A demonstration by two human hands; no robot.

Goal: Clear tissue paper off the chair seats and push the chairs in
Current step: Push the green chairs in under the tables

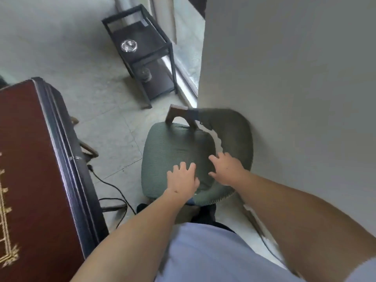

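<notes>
Chair (pixel 179 151) with a green padded seat stands directly under both hands, its curved green back (pixel 236 135) just beyond the right hand and close against the pale wall (pixel 284 98) on that side. A wooden armrest (pixel 179 113) arches up at the far edge of the seat, beyond the fingertips. The left hand (pixel 183 178) lies palm down on the near part of the seat with its fingers spread and fairly straight, holding nothing. The right hand (pixel 225 167) rests beside it, a little further along, fingers also splayed and touching the cushion near where the seat meets the back; it grips nothing that I can see. I can make out no tissue on the seat. Off to the left of the left hand is a dark red bench (pixel 30 169) with a black edge and gold ornament, and a black cable (pixel 114 188) trails on the tiled floor (pixel 114 123) between it and the chair. Well beyond the hands stands a small black side table (pixel 142 51) with a glass ashtray (pixel 129 46) on top.
</notes>
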